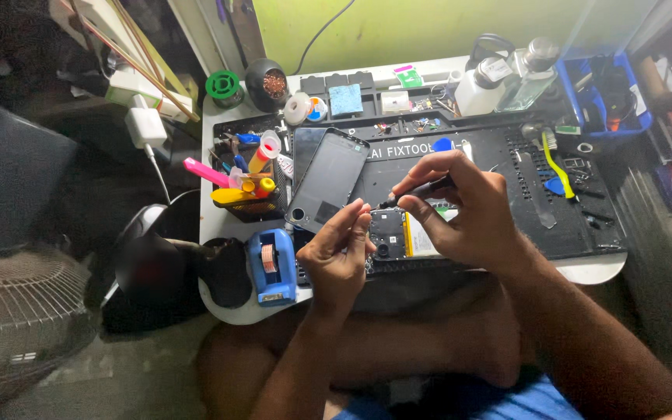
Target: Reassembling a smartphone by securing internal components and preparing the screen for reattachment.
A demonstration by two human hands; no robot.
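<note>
Phone (398,237) lies opened; left hand (337,257) steadies it, right hand (460,210) pinches a screwdriver (421,190). One slip could gouge the board.

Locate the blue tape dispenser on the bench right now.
In the head view, the blue tape dispenser sits at the white table's front-left edge, just left of the left hand and below the detached phone screen.

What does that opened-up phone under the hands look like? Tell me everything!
The opened phone lies flat on the black work mat, back cover off. Dark circuit parts and a round camera lens show at one end, a pale battery beside them. The left hand steadies its edge; the right hand points a black tool at its top.
</note>
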